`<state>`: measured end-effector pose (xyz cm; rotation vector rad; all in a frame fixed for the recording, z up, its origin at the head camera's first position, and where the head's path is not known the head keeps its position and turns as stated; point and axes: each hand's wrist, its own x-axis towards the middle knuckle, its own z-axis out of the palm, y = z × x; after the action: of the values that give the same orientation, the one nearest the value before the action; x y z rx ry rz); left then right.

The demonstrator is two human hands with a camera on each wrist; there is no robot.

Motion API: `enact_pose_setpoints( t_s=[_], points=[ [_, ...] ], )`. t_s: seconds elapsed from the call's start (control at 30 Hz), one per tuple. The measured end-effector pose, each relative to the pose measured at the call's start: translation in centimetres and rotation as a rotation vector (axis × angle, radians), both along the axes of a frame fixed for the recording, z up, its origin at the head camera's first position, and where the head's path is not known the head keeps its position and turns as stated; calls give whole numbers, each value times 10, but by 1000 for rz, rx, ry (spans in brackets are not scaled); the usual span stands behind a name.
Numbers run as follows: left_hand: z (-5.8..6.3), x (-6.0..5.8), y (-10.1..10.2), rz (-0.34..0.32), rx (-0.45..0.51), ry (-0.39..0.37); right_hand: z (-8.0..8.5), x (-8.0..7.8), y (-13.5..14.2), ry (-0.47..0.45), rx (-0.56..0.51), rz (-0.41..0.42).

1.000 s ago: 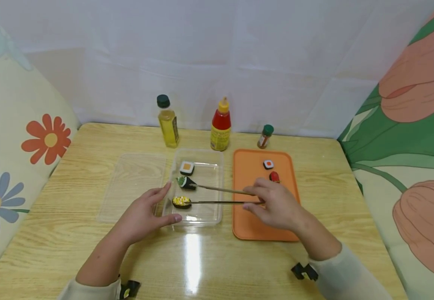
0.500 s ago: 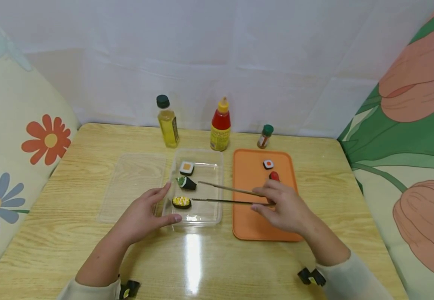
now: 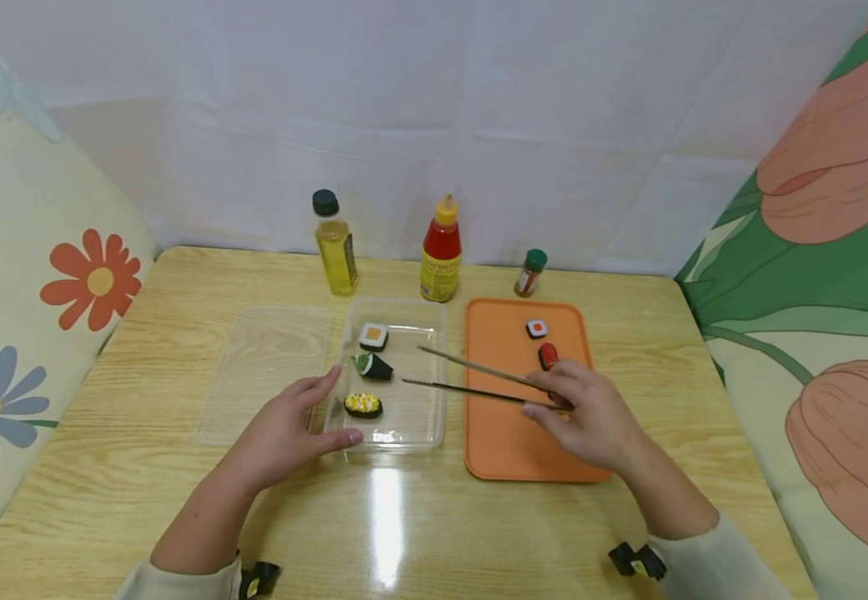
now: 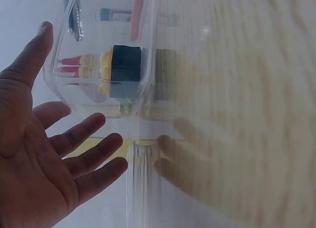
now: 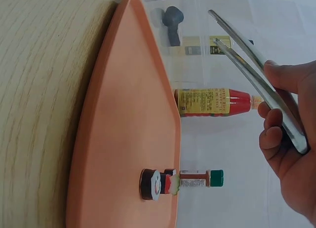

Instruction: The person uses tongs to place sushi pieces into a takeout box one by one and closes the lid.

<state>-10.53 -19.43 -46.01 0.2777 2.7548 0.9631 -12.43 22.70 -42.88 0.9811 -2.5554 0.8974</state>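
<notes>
My right hand (image 3: 587, 412) holds metal tongs (image 3: 479, 392) over the orange tray (image 3: 501, 454). Their tips are apart above the right side of a clear plastic box (image 3: 418, 437), with nothing between them. Inside that box, along its left side, lie a sushi roll with an orange centre (image 3: 373, 337), a dark cone hand roll (image 3: 379, 367) and a corn-topped sushi (image 3: 363, 406). Fingers and thumb spread, my left hand (image 3: 287, 433) is at the box's left edge. On the tray's far right are a red-centred roll (image 3: 536, 329) and a red-topped sushi (image 3: 548, 356).
A clear lid (image 3: 261, 375) lies flat left of the box. Along the back stand an oil bottle (image 3: 337, 254), a red sauce bottle with a yellow cap (image 3: 441, 258) and a small green-capped spice jar (image 3: 530, 273). A white cloth (image 3: 434, 125) hangs behind the table.
The tongs have spread and drawn back to the right, away from the hand roll and corn sushi, which stay in the box. My left hand has not moved.
</notes>
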Motion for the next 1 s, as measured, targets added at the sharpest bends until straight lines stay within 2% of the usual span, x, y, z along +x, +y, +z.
enact_pose_setpoints(
  t_s=[0.5,1.0],
  points=[
    [-1,0,0,-5,4,1,-7,3,21,16,-61,-80],
    [-2,-1,0,-3,9,4,-16,-2,43,51,-78,-207]
  ],
)
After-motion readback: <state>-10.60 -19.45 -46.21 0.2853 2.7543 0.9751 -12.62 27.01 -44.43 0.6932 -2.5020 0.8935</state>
